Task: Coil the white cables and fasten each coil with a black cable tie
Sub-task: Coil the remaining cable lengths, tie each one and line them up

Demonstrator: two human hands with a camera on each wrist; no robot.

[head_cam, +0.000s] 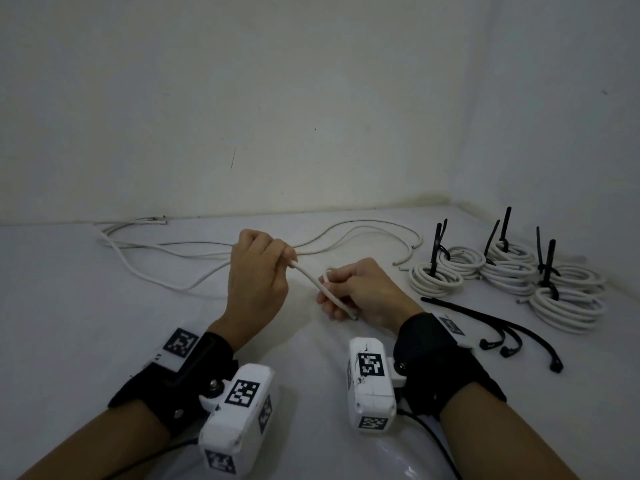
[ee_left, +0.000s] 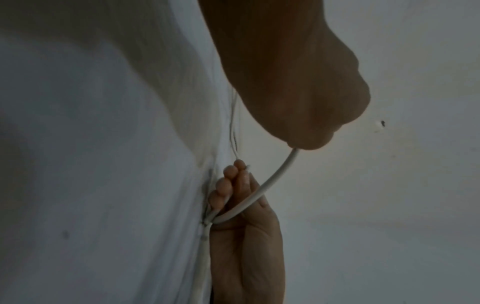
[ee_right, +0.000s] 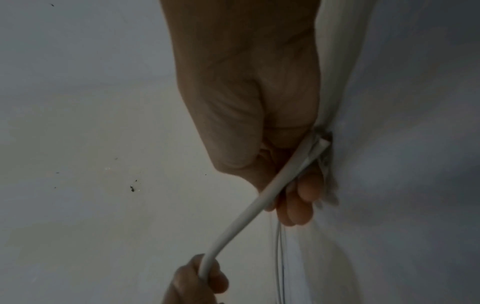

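Note:
A loose white cable [head_cam: 313, 277] runs taut between both hands above the white table. My left hand [head_cam: 258, 271] grips it in curled fingers, and the rest trails back to the loose cables [head_cam: 173, 252] lying at the far left. My right hand [head_cam: 349, 289] pinches the cable near its free end, which pokes out at the wrist side. In the left wrist view the cable [ee_left: 275, 181] leaves my fist [ee_left: 306, 115] and curves down into the other hand [ee_left: 241, 205]. The right wrist view shows the cable [ee_right: 249, 209] crossing my curled fingers [ee_right: 298, 197].
Several tied white coils [head_cam: 509, 271] with upright black ties stand at the right. Three loose black cable ties [head_cam: 498, 327] lie in front of them. More loose cable [head_cam: 363, 237] loops across the back of the table, near the wall.

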